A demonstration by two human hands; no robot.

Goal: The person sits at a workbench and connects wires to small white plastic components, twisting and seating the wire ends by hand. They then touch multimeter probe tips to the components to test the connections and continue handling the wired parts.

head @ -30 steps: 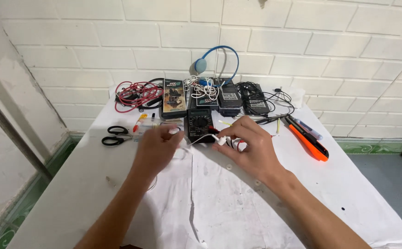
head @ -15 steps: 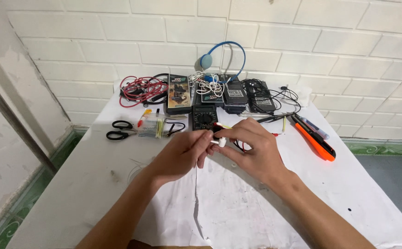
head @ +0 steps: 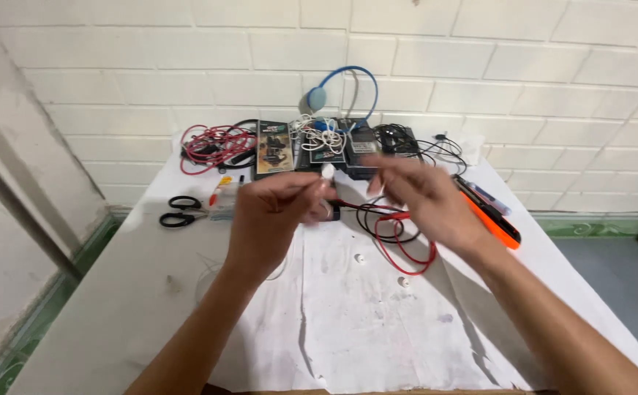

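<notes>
White earbud [head: 327, 171] sits pinched at the fingertips of the left hand [head: 271, 219], which is raised above the table [head: 114, 292] with its fingers curled closed around the small piece; a thin white cord appears to trail down from that hand, though it is hard to follow against the pale surface. Right hand [head: 425, 201] hovers just beside it at the same height, fingers loosely spread and motion-blurred (whether it grips anything cannot be told). Directly below and between both hands lie looped red and black test leads [head: 399, 234] on the white sheet [head: 348, 307] covering the table, with two small white bits resting on the sheet nearby. Right of the right hand lies an orange-handled tool [head: 498, 223]. Left of the left hand lie black scissors [head: 180, 211]. Along the rear edge, against the white brick wall [head: 480, 58], stand dark flat packages [head: 273, 146], a tangle of white cable [head: 319, 139], a coil of red wire [head: 209, 146] and black cables [head: 421, 146]. Blue headphones [head: 333, 91] lean upright against the wall behind them.
</notes>
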